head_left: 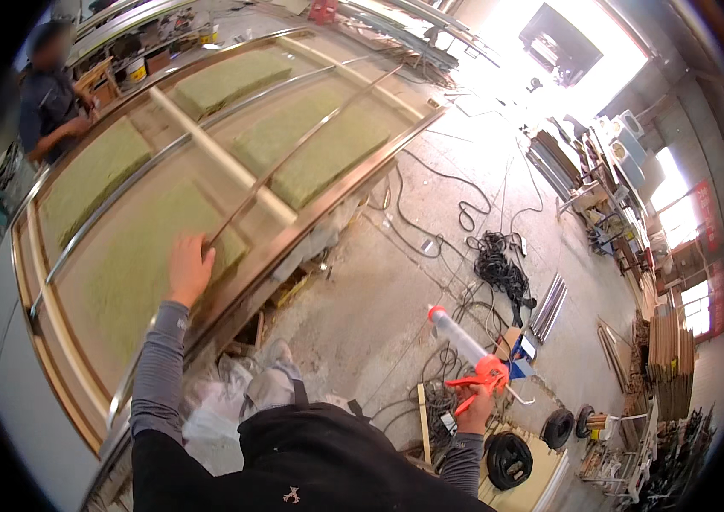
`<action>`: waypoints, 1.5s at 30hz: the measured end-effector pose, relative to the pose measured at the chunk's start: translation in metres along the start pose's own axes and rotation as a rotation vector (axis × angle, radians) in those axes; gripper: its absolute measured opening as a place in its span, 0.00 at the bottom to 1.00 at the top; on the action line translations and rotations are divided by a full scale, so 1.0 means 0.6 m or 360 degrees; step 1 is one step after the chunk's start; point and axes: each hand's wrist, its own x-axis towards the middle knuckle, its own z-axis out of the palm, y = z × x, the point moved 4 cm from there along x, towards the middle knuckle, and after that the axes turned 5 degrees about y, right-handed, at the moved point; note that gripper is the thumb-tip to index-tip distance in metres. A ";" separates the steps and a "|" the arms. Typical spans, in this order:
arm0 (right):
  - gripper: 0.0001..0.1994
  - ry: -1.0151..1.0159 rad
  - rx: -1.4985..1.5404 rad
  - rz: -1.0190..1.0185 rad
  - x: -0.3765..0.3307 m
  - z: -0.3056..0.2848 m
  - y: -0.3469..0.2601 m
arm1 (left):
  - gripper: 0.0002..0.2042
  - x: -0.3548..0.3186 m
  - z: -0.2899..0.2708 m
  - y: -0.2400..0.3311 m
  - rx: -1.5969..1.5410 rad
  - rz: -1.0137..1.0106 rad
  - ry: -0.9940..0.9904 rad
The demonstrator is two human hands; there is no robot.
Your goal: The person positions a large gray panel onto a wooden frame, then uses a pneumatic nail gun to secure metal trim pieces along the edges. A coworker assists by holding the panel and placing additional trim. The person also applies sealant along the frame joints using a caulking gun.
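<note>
My left hand (189,271) is closed round the near end of a long thin metal strip (272,169). The strip slants away over a large framed panel (336,200) on my left. Inside the frame lie several yellow-green insulation slabs (144,264), wooden battens (208,147) and curved-looking metal rods (114,198). My right hand (474,408) grips a caulking gun (488,374) by its red handle, out to the right over the floor. Its clear tube carries a red tip and points up and leftward, away from the panel.
A person (50,102) stands at the panel's far left side. Tangled black cables (503,269) and hoses cover the floor on the right. Black coils (508,461) lie near my right arm. Stacked boards (669,354) line the right wall. Crumpled plastic sheet (217,401) sits by my feet.
</note>
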 end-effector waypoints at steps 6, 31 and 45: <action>0.27 -0.0153 -0.0070 -0.0442 0.129 0.251 -0.117 | 0.23 0.160 0.095 0.051 0.0236 0.0252 -0.0128; 0.31 -0.2198 0.0578 -0.0058 0.647 1.216 -0.315 | 0.19 0.359 0.186 0.028 0.0650 -0.0887 0.0303; 0.39 -0.3158 -0.0663 0.0958 0.069 1.316 0.034 | 0.25 0.140 -0.059 0.106 -0.2684 -0.1292 0.2022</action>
